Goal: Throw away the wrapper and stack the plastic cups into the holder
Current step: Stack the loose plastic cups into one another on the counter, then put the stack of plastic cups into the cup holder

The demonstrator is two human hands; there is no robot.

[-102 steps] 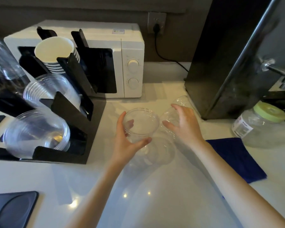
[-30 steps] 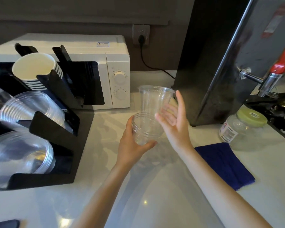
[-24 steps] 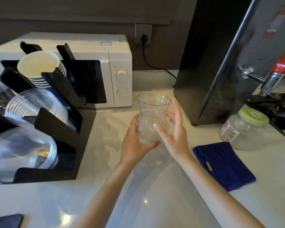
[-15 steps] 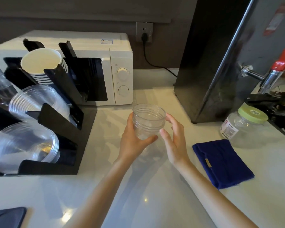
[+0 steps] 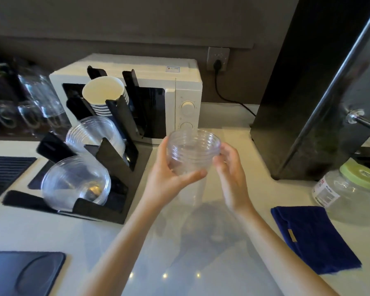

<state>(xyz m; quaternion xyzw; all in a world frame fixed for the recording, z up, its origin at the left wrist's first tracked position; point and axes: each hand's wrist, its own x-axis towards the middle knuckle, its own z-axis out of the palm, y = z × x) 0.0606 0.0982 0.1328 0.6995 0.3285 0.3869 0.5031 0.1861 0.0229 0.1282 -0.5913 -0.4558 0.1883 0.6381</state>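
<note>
A nested stack of clear plastic cups (image 5: 192,152) is held above the white counter, its mouth tilted toward me. My left hand (image 5: 169,178) wraps the stack from below and the left. My right hand (image 5: 231,174) rests its fingertips on the stack's right rim. To the left stands the black cup holder (image 5: 113,159), with slanted slots. It carries paper cups (image 5: 104,95) at the back, clear cups (image 5: 94,133) in the middle slot and more clear cups (image 5: 75,184) in the front slot. No wrapper is visible.
A white microwave (image 5: 179,99) stands behind the holder. A dark metal urn (image 5: 308,92) with a tap rises at the right. A green-lidded jar (image 5: 348,186) and a blue cloth (image 5: 312,238) lie at the right. Glassware (image 5: 36,99) sits far left, and a black tray (image 5: 21,272) at the near left.
The right hand pushed the upper cup down into the stack held by the left hand. The stack is now lifted slightly and tilted toward me, and the view has shifted left.
</note>
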